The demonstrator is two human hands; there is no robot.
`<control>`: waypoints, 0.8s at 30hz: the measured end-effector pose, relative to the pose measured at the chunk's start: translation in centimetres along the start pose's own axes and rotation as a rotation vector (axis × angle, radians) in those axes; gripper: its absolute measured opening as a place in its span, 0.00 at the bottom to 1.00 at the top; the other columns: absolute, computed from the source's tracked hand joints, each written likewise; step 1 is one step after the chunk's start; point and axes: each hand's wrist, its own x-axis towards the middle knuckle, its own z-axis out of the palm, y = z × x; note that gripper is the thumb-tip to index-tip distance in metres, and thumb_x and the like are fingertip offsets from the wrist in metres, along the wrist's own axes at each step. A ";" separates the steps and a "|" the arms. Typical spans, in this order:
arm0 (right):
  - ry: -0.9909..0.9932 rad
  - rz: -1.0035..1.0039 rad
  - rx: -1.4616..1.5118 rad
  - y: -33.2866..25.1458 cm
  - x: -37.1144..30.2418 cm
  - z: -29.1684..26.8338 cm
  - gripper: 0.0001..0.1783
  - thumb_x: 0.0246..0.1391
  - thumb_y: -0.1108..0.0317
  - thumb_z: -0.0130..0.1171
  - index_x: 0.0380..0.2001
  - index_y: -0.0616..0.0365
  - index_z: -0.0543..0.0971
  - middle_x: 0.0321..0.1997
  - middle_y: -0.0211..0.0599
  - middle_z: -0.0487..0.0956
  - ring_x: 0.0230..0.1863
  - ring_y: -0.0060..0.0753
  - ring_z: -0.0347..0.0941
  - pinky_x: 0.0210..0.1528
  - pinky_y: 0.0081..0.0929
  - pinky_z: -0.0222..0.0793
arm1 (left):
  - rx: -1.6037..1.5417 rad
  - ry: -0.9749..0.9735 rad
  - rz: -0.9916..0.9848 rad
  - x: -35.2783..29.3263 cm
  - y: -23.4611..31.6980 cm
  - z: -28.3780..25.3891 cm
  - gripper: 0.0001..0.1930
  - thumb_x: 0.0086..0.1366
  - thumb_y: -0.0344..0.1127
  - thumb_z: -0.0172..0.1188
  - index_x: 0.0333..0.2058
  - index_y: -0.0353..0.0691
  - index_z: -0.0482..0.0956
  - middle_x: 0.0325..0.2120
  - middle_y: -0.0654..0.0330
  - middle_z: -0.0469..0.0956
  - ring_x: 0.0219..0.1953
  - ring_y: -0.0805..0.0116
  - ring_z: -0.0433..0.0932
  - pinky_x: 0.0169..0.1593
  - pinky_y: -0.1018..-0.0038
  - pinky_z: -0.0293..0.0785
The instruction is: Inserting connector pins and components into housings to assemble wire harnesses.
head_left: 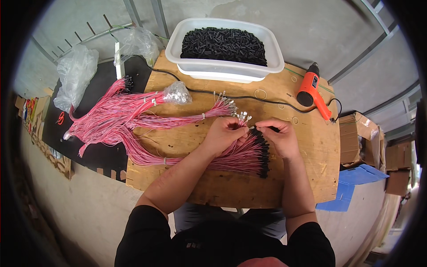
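Left hand [224, 136] is gripping wires [231, 163] near bare terminals [242, 117]; right hand [281, 138] is hovering beside, fingertips close together, can't tell if gripping. Wires are lying across table [318, 164], many ends wearing black sleeves [264, 165]. Loose pinch could be risking slipped, tangled wires.

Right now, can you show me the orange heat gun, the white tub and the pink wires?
Orange heat gun [307, 86]: head view, on its body.
White tub [275, 50]: head view, on its right rim.
Pink wires [106, 109]: head view, middle of the thick left bundle.
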 end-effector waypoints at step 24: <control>0.061 0.135 0.201 0.6 0.2 0.7 0.06 0.57 0.78 0.65 0.39 0.63 0.84 0.32 0.30 0.84 0.23 0.10 0.65 0.24 0.13 0.58 | 0.013 -0.055 0.072 0.2 -0.5 -0.3 0.05 0.68 0.27 0.63 0.37 0.31 0.80 0.28 0.60 0.81 0.27 0.75 0.78 0.33 0.78 0.77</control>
